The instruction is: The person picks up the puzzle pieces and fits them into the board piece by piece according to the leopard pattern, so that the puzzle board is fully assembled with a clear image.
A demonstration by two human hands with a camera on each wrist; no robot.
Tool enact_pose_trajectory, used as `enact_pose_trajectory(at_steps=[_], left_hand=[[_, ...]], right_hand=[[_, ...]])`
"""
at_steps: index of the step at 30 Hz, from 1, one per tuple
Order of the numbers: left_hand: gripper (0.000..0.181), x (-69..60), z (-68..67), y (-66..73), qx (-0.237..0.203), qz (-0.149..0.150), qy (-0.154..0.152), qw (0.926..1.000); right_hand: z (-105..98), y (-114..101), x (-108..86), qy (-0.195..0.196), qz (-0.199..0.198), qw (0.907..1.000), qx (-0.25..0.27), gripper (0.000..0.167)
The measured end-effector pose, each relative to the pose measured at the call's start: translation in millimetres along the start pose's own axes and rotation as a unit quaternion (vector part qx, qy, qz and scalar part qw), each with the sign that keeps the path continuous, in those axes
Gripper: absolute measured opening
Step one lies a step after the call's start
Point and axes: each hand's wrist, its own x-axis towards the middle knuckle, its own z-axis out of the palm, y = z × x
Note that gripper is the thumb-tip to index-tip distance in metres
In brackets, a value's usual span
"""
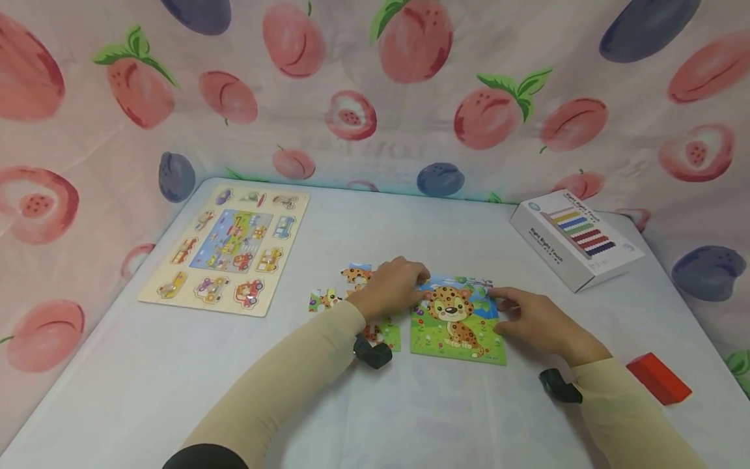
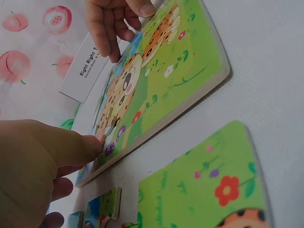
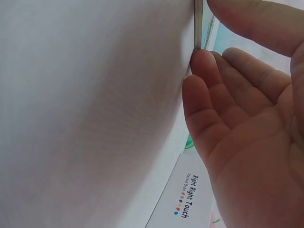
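A square jigsaw puzzle point(image 1: 457, 319) with a spotted leopard cub on green grass lies flat on the table. My left hand point(image 1: 394, 286) is at its upper left corner; the left wrist view shows the thumb point(image 2: 92, 145) against a puzzle piece point(image 2: 110, 128) beside a small grey gap, with the index fingertip hidden. My right hand point(image 1: 536, 322) rests along the puzzle's right edge, its fingers point(image 3: 204, 71) loosely bent against the side. Partly under my left arm lie loose leopard pieces point(image 1: 325, 299), with a green corner piece point(image 2: 209, 180) nearest the puzzle.
A wooden vehicle peg board point(image 1: 149, 293) lies at the far left. At the back right stands a white box point(image 1: 562, 244) marked Right Right Touch. A red block point(image 1: 659, 378) sits by my right sleeve. Fruit-print cloth point(image 1: 351, 58) hangs behind the white table point(image 1: 469, 417).
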Motion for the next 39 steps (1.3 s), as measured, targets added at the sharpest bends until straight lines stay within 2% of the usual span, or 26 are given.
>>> enact_pose_trajectory(at_steps=[4,12,20,26,32,39], left_hand=[[0.039,-0.6,-1.2,0.5,0.0,-0.005,0.002,1.0],[0.042,-8.8,-7.9,-7.8,-0.017,-0.047,0.009,0.9987],[0.044,-18.2,-21.6,-20.1,-0.014,-0.041,0.015,0.9989],[0.044,-27.2,-30.5,-30.6,-0.017,-0.051,0.013,0.9985],[0.043,-37.4,-36.2,-44.0,-0.04,-0.055,0.021,0.9975],[0.047,-47.1,-43.8,-62.2,-0.052,-0.064,0.008,0.9966]], right_hand=[[-1.2,-0.6,0.6,0.0,0.003,1.0,0.002,0.068],[-0.4,0.0,1.0,0.0,-0.002,1.0,0.003,0.067],[-0.7,-0.7,1.0,0.001,-0.002,1.0,-0.003,0.068],[0.1,0.5,1.5,0.0,-0.002,1.0,0.001,0.068],[1.3,1.0,1.8,0.001,0.002,1.0,-0.001,0.068],[1.9,-0.5,1.5,0.003,0.005,1.0,-0.006,0.068]])
